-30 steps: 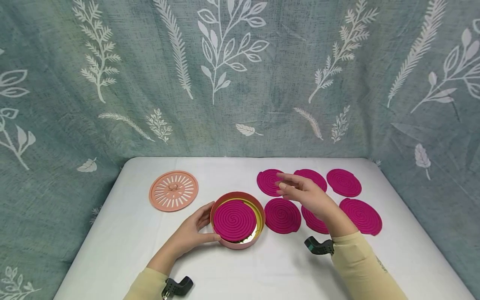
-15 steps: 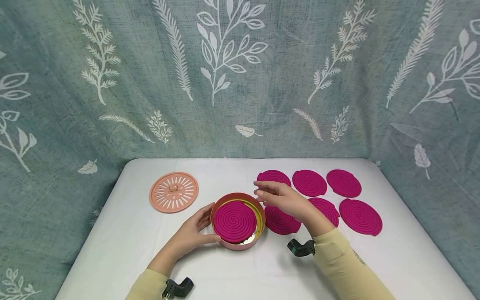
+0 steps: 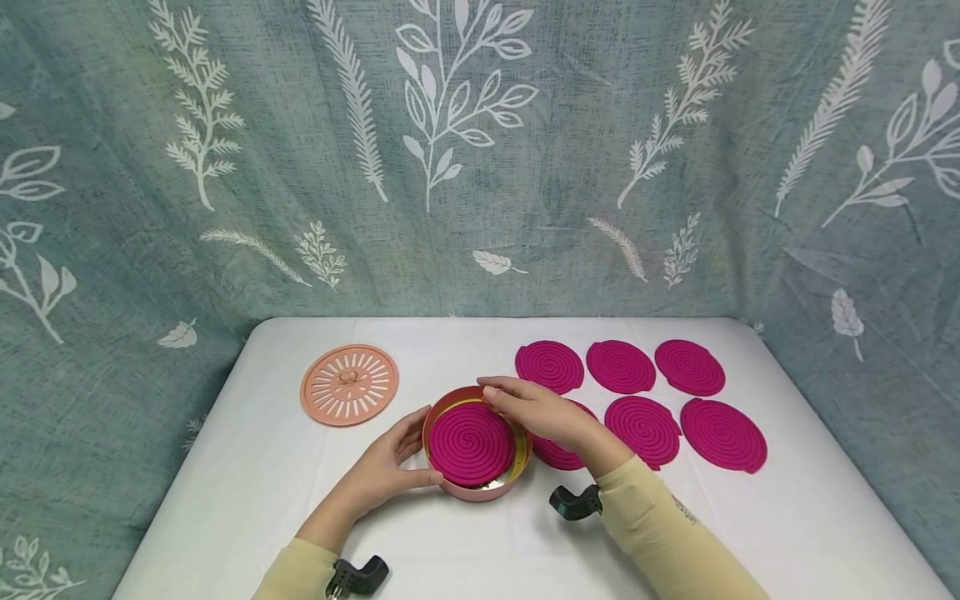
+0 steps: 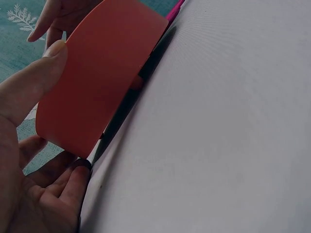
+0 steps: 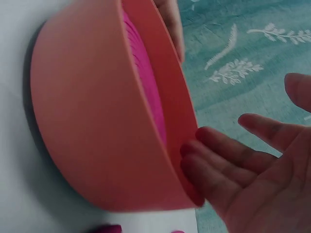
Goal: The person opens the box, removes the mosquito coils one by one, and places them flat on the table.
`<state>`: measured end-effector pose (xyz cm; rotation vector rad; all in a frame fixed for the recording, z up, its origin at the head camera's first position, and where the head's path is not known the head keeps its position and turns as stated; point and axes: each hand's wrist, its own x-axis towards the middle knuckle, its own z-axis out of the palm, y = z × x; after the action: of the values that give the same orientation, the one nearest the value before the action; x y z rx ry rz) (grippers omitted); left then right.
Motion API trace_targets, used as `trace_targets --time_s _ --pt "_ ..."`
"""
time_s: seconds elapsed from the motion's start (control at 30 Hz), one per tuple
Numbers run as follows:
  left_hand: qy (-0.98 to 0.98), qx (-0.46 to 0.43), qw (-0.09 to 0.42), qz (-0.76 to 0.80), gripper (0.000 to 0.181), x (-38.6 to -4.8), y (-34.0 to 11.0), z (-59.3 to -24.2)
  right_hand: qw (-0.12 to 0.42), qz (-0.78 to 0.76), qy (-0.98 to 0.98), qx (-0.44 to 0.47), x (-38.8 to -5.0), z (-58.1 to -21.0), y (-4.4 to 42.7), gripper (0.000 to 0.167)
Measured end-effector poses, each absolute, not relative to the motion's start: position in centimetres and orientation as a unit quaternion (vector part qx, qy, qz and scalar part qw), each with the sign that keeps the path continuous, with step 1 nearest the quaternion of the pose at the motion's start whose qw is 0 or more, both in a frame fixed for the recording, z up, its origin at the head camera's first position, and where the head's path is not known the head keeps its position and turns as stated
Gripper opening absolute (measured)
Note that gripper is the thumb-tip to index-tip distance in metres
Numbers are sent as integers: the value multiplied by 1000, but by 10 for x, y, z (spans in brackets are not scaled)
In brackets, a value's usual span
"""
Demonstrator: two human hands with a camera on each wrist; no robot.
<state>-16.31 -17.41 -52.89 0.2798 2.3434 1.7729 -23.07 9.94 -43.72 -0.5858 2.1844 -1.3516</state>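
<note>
A round salmon-pink mosquito coil holder [image 3: 476, 493] stands on the white table, a magenta mosquito coil [image 3: 469, 442] lying inside it. A gold-coloured inner part [image 3: 521, 446] shows beside the coil. My left hand [image 3: 386, 467] grips the holder's left side, thumb [image 4: 36, 80] at the rim and fingers lower on the wall. My right hand [image 3: 543, 412] reaches over the holder's right rim with its fingers extended, holding nothing. In the right wrist view its fingertips [image 5: 192, 165] are at the rim; whether they press it I cannot tell.
Several magenta coils lie in two rows at the right, among them one front coil [image 3: 643, 432] and one back coil [image 3: 621, 367]. My right forearm partly covers the nearest coil [image 3: 558, 454]. A slotted pink lid [image 3: 349, 385] lies back left. A patterned cloth [image 3: 450, 250] hangs behind.
My right hand, holding nothing, has moved left from above the loose coils to the holder's right rim. My left hand and the holder have stayed in place.
</note>
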Motion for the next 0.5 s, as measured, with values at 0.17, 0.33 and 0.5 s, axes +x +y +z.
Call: trace_targets --time_s 0.17,0.33,0.5 --pt "789 99 92 599 104 -163 -174 -529 235 -451 832 -223 -231 -445 89 62" --pt "791 102 91 597 104 -164 -174 -529 234 -444 834 -230 -231 -448 85 60" --pt "788 102 92 600 104 -164 -175 -529 237 -440 837 -224 -231 -447 83 61"
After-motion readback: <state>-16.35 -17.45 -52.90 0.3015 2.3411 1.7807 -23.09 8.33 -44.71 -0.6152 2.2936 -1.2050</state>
